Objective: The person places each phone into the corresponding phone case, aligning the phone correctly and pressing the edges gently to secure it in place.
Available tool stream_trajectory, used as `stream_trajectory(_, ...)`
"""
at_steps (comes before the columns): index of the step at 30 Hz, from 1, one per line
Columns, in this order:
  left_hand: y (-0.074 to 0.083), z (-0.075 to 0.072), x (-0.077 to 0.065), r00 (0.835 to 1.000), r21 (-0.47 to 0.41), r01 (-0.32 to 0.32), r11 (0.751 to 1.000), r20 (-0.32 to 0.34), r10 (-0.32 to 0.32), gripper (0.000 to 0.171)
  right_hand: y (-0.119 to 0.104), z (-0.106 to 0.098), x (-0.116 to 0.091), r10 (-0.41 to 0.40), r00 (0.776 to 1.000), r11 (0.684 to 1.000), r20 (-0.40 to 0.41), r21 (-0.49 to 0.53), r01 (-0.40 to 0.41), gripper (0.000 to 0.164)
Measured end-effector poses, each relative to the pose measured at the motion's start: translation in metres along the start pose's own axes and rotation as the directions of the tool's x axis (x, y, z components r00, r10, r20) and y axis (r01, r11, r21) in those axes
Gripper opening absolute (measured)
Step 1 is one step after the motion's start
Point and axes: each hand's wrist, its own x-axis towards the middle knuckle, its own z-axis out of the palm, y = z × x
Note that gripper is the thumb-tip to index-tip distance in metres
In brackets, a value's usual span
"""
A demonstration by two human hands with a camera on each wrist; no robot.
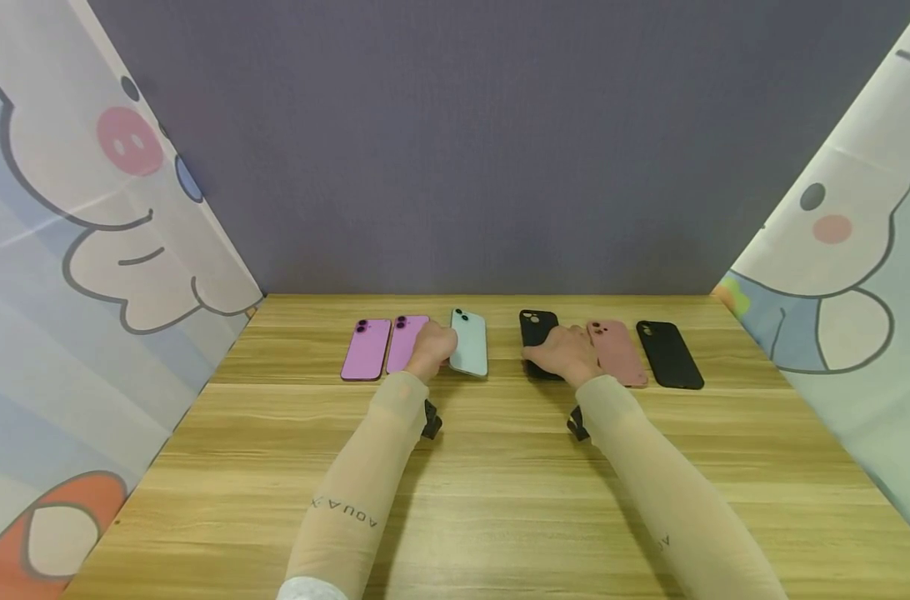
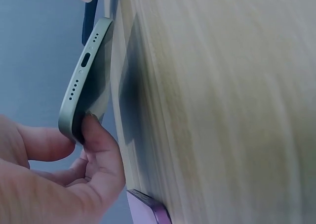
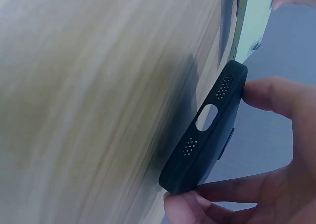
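Note:
A pale mint phone (image 1: 469, 343) is pinched along its left edge by my left hand (image 1: 431, 348). In the left wrist view the phone (image 2: 81, 78) tilts up off the table, thumb on one face and fingers beneath. My right hand (image 1: 566, 354) grips a black phone case (image 1: 538, 323) across its width. The right wrist view shows the case (image 3: 210, 127) raised a little, with thumb and fingers on opposite long edges and its port cut-out facing the camera. Phone and case are apart.
Two purple phones (image 1: 366, 350) lie left of the mint one, the nearer partly behind my left hand. To the right lie a pink phone case (image 1: 617, 353) and another black case (image 1: 670, 354). A grey panel (image 1: 455, 150) stands behind the wooden table (image 1: 492, 500).

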Motion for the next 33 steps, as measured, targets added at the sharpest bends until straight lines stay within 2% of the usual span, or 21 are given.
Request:
stream_trajectory(6, 0.000, -0.002, -0.004, 1.000, -0.048, -0.015, 0.999, 0.019, 0.015, 0.044, -0.003, -0.001, -0.002, -0.006, 1.000, 1.000, 0.009, 0.004, 0.006, 0.050)
stream_trajectory(14, -0.003, -0.001, -0.007, 0.997, -0.158, -0.050, 0.986, 0.045, 0.058, 0.057, -0.006, -0.002, -0.005, -0.015, 1.000, 1.000, 0.006, 0.002, 0.015, 0.054)
stream_trajectory(23, -0.003, 0.001, -0.010, 0.998, -0.189, -0.030, 0.982, 0.052, 0.041, 0.058, -0.012, -0.006, -0.009, -0.021, 1.000, 1.000, -0.002, 0.008, 0.021, 0.053)
stream_trajectory(33, -0.002, 0.001, -0.014, 0.997, -0.216, -0.016, 0.976, 0.065, 0.031, 0.062, -0.016, -0.006, -0.011, -0.030, 1.000, 0.998, 0.002, 0.050, 0.030, 0.064)
